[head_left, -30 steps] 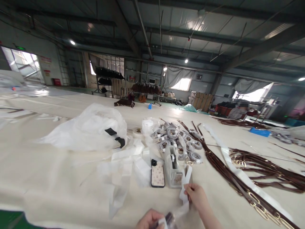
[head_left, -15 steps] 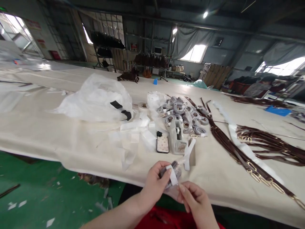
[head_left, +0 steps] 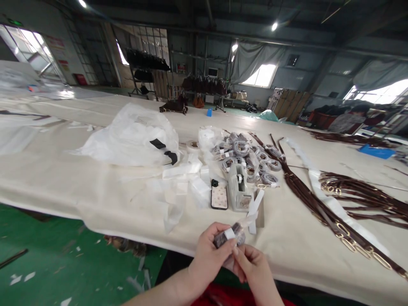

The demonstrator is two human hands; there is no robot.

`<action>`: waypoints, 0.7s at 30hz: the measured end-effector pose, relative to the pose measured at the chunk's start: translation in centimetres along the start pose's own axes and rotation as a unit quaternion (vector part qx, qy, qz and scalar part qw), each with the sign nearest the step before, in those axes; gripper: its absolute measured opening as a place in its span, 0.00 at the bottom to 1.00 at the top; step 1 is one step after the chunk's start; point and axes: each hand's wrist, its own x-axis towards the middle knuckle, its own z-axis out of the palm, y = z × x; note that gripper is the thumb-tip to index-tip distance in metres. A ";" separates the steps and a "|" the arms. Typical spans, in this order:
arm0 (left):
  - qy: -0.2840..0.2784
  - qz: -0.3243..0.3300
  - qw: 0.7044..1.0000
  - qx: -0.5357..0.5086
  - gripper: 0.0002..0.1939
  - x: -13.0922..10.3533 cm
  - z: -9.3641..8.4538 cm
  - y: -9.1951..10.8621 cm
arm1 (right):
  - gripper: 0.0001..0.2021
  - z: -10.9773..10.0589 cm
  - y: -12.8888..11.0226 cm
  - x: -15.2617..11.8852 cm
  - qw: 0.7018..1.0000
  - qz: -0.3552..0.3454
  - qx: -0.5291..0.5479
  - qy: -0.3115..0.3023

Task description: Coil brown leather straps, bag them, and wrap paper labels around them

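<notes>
Both hands have drawn closer together: left hand (head_left: 208,253) grips the coiled strap (head_left: 230,235), right hand (head_left: 253,270) pinches its white tape (head_left: 229,233), above the desk (head_left: 287,246) edge.

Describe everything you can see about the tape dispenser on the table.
The tape dispenser is a pale grey, plastic-looking block standing upright on the cream cloth-covered table, its length running away from the camera. A roll sits in its upper part and a white strip hangs off its near end. A phone lies face down just left of it, and the pile of wrapped coils lies just behind. Neither hand touches it; the left hand and right hand hold a small wrapped bundle nearer the camera.
</notes>
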 end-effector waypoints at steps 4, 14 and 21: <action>0.000 0.025 0.998 0.050 0.17 -0.3 -0.2 1.0 | 0.23 -0.3 0.9 0.3 0.998 0.000 0.040 -0.046; -0.123 0.265 0.950 0.107 0.13 -2.1 0.9 3.9 | 0.17 -0.9 -1.8 -0.7 0.990 -0.114 -0.011 0.087; -0.109 0.222 0.965 0.090 0.09 -2.0 0.8 3.3 | 0.13 -0.8 -3.4 0.2 0.989 -0.109 -0.060 0.084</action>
